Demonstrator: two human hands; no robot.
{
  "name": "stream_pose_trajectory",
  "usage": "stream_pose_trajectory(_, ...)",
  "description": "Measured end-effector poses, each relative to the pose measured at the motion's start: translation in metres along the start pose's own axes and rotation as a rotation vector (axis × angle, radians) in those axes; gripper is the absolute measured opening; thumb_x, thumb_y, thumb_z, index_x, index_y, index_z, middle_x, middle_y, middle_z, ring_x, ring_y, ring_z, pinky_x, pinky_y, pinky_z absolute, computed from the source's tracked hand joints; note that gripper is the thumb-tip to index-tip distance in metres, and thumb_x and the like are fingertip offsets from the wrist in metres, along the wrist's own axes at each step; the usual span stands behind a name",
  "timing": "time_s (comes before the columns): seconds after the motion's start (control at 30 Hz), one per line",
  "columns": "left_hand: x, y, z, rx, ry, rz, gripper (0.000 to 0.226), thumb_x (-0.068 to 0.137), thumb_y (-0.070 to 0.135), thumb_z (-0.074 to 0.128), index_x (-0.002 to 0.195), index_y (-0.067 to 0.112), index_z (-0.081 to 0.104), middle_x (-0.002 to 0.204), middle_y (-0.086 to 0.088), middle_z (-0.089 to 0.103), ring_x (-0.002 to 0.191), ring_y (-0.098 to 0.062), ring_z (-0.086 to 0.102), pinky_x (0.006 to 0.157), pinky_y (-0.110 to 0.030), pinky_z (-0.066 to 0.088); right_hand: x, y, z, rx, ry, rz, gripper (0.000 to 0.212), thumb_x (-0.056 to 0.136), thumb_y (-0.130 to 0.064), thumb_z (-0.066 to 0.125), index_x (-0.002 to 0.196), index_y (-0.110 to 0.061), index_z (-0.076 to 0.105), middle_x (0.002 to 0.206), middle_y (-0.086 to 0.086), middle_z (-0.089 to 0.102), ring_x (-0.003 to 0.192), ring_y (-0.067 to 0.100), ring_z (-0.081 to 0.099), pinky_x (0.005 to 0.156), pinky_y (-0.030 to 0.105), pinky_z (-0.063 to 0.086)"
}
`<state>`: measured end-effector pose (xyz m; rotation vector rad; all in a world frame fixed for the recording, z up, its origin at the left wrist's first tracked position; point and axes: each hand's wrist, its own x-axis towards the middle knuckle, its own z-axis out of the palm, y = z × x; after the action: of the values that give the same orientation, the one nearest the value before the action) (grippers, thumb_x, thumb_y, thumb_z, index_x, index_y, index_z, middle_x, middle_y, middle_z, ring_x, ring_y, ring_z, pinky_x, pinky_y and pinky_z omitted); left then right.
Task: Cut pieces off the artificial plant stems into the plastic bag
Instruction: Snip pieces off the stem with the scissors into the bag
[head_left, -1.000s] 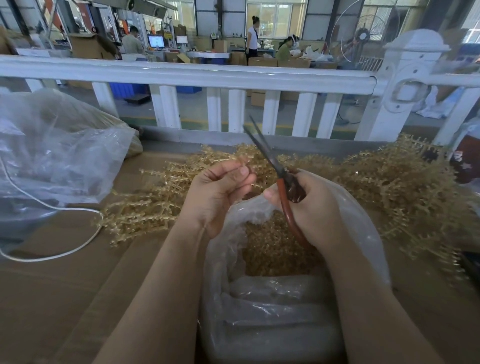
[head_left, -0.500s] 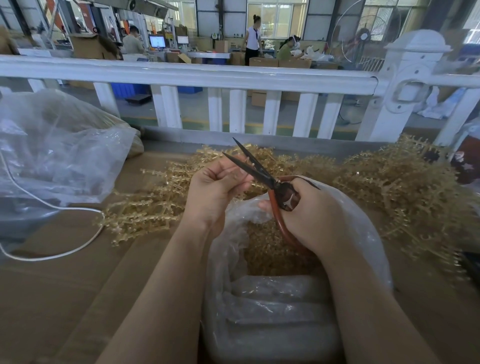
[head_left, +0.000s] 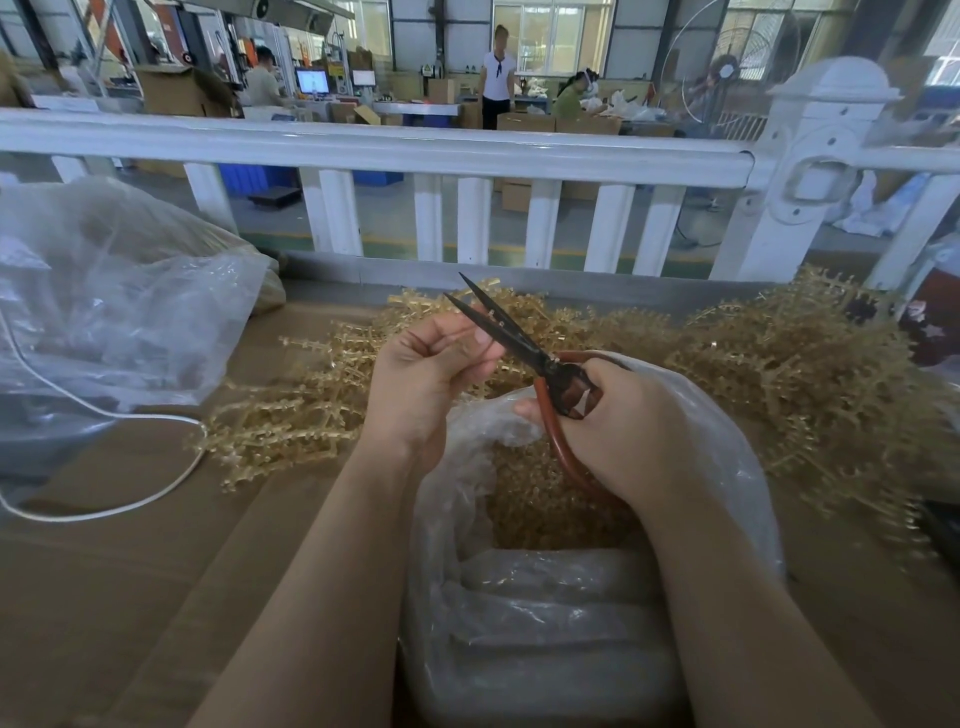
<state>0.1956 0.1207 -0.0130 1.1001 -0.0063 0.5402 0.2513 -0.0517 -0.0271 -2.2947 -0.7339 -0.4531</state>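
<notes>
My right hand (head_left: 618, 426) grips red-handled scissors (head_left: 524, 348); their dark blades are parted and point up and left. My left hand (head_left: 426, 374) pinches a thin golden stem between thumb and fingers, right by the blades. Both hands hover over the open clear plastic bag (head_left: 727, 467), which holds several cut golden pieces (head_left: 535, 499). Golden artificial plant stems lie in a pile (head_left: 789, 374) to the right and a smaller spread (head_left: 291, 415) to the left on the cardboard-covered table.
A large crumpled clear bag (head_left: 114, 301) sits at the left, with a white cord (head_left: 130, 499) looping in front of it. A white railing (head_left: 415, 150) runs behind the table. People work at benches far behind it.
The scissors swung down and left toward my left hand and their blades opened. My left hand stayed over the bag and lifted the stem slightly to the blades.
</notes>
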Motion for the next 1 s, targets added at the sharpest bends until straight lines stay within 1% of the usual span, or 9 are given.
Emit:
stream_pose_trajectory(0.17,0.0,0.001,-0.001,0.029,0.011,0.003,0.013,0.073,0.009,0.071,0.085,0.006,0.07,0.079,-0.004,0.075,0.072,-0.012,0.071,0.069,-0.02,0.057,0.0,0.002,0.001,0.036,-0.003,0.009,0.055,0.067,-0.083,0.057,0.095,-0.037,0.067,0.073,-0.033,0.052,0.069,-0.017,0.048,0.059,0.001,0.03)
stream_pose_trajectory(0.27,-0.001,0.001,0.0,0.123,-0.004,0.022,0.005,0.08,0.002,0.069,0.083,0.005,0.069,0.077,-0.005,0.074,0.071,-0.013,0.07,0.069,-0.021,0.057,0.0,0.002,0.001,0.022,0.004,0.001,0.051,0.068,-0.083,0.056,0.093,-0.04,0.062,0.074,-0.031,0.053,0.07,-0.017,0.046,0.063,0.003,0.029)
stream_pose_trajectory(0.37,-0.002,0.001,0.002,0.195,-0.03,0.035,0.016,0.086,-0.006,0.065,0.079,0.008,0.07,0.076,-0.005,0.074,0.07,-0.014,0.069,0.07,-0.022,0.057,-0.001,0.0,0.0,0.014,0.024,0.001,0.046,0.068,-0.084,0.055,0.091,-0.044,0.055,0.072,-0.036,0.046,0.069,-0.019,0.043,0.062,0.002,0.027)
stream_pose_trajectory(0.47,-0.002,0.002,0.002,0.201,-0.04,0.034,0.02,0.086,-0.006,0.064,0.077,0.011,0.072,0.076,-0.005,0.074,0.07,-0.014,0.069,0.071,-0.023,0.057,0.0,0.0,0.001,0.011,0.02,-0.007,0.051,0.068,-0.085,0.054,0.093,-0.041,0.06,0.073,-0.035,0.046,0.069,-0.018,0.042,0.062,0.003,0.027)
stream_pose_trajectory(0.57,-0.002,0.002,0.002,0.205,-0.035,0.04,0.016,0.086,-0.005,0.064,0.079,0.008,0.071,0.076,-0.006,0.073,0.07,-0.014,0.068,0.07,-0.023,0.057,0.0,0.0,0.001,0.009,0.027,-0.006,0.055,0.067,-0.085,0.053,0.093,-0.038,0.064,0.072,-0.033,0.047,0.068,-0.016,0.043,0.062,0.004,0.028)
stream_pose_trajectory(0.67,-0.003,0.002,0.001,0.228,-0.02,0.049,0.014,0.087,-0.006,0.064,0.081,0.005,0.069,0.075,-0.006,0.072,0.069,-0.015,0.068,0.07,-0.024,0.057,-0.002,0.0,0.0,0.015,0.031,-0.009,0.052,0.067,-0.085,0.052,0.088,-0.038,0.061,0.07,-0.032,0.048,0.068,-0.015,0.045,0.062,0.004,0.029)
stream_pose_trajectory(0.8,-0.003,0.003,0.003,0.227,-0.005,0.048,0.026,0.088,-0.007,0.063,0.074,0.013,0.073,0.073,-0.005,0.072,0.068,-0.015,0.068,0.07,-0.024,0.057,-0.002,0.0,0.0,0.004,0.031,-0.013,0.045,0.069,-0.081,0.056,0.086,-0.039,0.057,0.072,-0.031,0.049,0.067,-0.009,0.048,0.063,0.004,0.029)
stream_pose_trajectory(0.9,-0.003,0.003,0.004,0.261,-0.015,0.05,0.018,0.089,-0.008,0.062,0.08,0.006,0.069,0.073,-0.007,0.071,0.067,-0.015,0.067,0.07,-0.025,0.056,-0.003,0.0,-0.002,-0.001,0.008,-0.008,0.048,0.073,-0.075,0.065,0.095,-0.032,0.067,0.08,-0.025,0.056,0.075,0.0,0.054,0.065,0.003,0.029)
stream_pose_trajectory(1.0,-0.003,0.002,0.005,0.302,-0.017,0.068,0.014,0.09,-0.01,0.06,0.083,0.001,0.063,0.078,-0.011,0.068,0.068,-0.015,0.065,0.07,-0.024,0.054,-0.005,-0.004,-0.009,-0.056,0.045,-0.046,0.041,0.075,-0.074,0.064,0.093,-0.037,0.063,0.074,-0.028,0.049,0.072,-0.002,0.05,0.056,0.002,0.032)
